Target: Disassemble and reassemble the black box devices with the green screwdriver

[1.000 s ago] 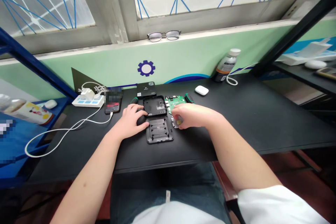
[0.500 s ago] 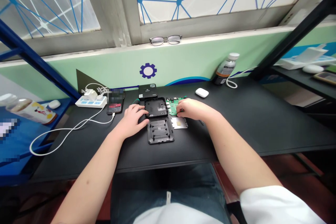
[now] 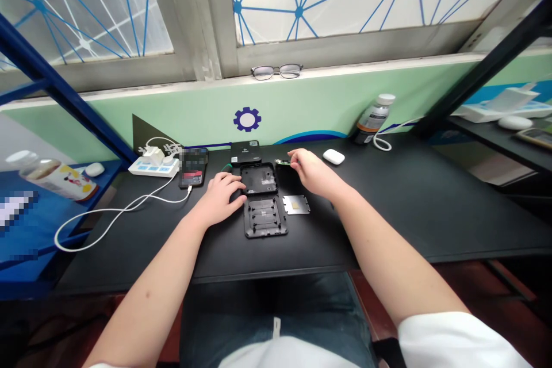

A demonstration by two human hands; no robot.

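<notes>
My right hand (image 3: 310,171) pinches a green circuit board (image 3: 282,162) by its edge. The board is tilted up off the desk and shows nearly edge-on. To its left lies an open black plastic case half (image 3: 259,179), hollow side up. My left hand (image 3: 222,194) rests beside that case with fingers stretched out, the tips at its left edge. A flat black cover (image 3: 264,217) with small posts lies just in front of the case, near my left thumb. Right of the cover is a silver metal plate (image 3: 296,205) with a tan square on it.
Behind the case sits a black box (image 3: 245,152). A phone (image 3: 193,168) on a white cable and a power strip (image 3: 154,165) are at left. A white earbud case (image 3: 333,156) and a bottle (image 3: 374,119) stand at right. Glasses (image 3: 276,72) rest on the sill.
My right hand has lifted the circuit board from flat on the desk and tilted it up. My left hand stays at the case. The view has shifted slightly.
</notes>
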